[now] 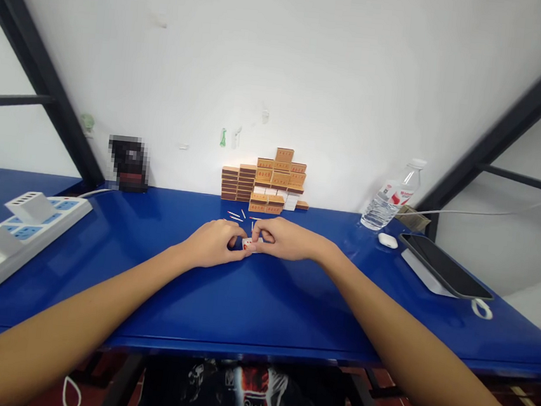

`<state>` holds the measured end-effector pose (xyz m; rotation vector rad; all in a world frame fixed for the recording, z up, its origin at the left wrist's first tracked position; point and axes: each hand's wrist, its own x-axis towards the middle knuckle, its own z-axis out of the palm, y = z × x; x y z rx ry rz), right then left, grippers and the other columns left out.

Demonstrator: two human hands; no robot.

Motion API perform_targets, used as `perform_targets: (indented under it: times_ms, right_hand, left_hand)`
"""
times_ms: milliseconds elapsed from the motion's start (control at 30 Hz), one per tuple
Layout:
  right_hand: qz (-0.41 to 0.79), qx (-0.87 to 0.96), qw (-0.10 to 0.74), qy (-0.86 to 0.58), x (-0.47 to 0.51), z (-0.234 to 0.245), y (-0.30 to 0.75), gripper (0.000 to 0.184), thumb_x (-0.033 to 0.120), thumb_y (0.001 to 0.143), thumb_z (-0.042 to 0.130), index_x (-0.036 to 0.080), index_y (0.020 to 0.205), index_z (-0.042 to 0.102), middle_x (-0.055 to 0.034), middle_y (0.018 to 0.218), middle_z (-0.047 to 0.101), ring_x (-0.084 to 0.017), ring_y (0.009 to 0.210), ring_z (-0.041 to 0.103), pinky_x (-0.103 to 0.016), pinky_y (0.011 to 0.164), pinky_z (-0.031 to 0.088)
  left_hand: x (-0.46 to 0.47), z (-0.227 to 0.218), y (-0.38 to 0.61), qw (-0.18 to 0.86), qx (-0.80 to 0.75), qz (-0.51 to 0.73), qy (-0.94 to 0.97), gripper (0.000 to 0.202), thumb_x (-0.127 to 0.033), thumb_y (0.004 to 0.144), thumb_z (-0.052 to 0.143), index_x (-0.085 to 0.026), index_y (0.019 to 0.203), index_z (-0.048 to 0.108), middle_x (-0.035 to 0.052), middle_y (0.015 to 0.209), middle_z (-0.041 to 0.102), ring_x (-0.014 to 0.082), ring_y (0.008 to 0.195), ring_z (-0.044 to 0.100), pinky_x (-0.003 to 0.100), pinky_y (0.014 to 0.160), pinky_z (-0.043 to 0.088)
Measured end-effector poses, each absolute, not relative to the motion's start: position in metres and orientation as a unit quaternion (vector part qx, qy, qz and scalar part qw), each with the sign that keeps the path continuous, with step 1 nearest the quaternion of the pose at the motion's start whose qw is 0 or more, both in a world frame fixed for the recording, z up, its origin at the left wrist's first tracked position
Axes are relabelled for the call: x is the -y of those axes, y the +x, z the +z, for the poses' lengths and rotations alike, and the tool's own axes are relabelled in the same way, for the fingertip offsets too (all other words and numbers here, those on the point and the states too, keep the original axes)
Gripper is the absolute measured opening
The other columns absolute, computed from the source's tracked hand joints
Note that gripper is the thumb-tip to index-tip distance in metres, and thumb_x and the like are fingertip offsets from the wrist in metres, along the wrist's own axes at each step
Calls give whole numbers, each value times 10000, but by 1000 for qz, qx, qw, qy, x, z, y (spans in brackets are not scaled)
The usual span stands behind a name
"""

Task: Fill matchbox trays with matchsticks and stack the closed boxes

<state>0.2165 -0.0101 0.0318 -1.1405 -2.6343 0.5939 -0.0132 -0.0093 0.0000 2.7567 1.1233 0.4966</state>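
Note:
Both of my hands meet over the middle of the blue desk [242,302] at a small white matchbox tray [246,243] with red match heads in it. My left hand [213,243] grips the tray's left side between thumb and curled fingers. From the right, my right hand [286,238] pinches at the same tray, its thumb and bent index finger covering much of it. Several loose matches [235,216] lie scattered just beyond my fingers. Behind them, matchboxes [273,178] are stacked against the wall, with white trays among the brown boxes.
A power strip [66,215] with plugged-in adapters lies at left, near a pixelated dark object [131,164]. On the right are a tilted water bottle [393,199], a white earbud case [388,240] and a phone [446,266] on a white block. A cable [470,213] crosses there.

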Motion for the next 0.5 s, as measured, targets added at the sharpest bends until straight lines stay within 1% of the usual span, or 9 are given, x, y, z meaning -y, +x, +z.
perform_targets:
  times_ms: [67,233,300,500]
  right_hand:
    - [202,898,89,-380,12,32,215,247,417,946,696,170,957,678,4,764,599,-125,647,481,-260,612,293]
    - [189,895,78,-397,11,33,216,93,226,945,639,159,927,702,3,746,603,-118,630,472,-259,608,285]
    - [180,893,81,-405,9,34,218,79,178,928,631,158,913,706,7,739,601,-113,627,470,-258,608,283]
    - [165,893,88,-410,5,29,220,66,192,910,664,158,943,710,10,741,609,-113,631,484,-254,607,292]
  left_hand:
    - [9,0,-13,62,-373,165,911,250,-442,915,682,-199,862,716,-3,679,619,165,655,543,286,610,322]
    - [10,0,-14,66,-367,164,913,262,-454,924,677,-201,865,712,-2,700,632,166,669,559,287,609,326]
    - [10,1,-14,66,-367,162,914,258,-453,922,681,-200,875,708,0,712,640,169,680,569,288,613,330]
    - [10,2,-13,63,-368,159,914,250,-448,922,681,-203,884,708,-1,704,635,172,683,568,292,616,330]
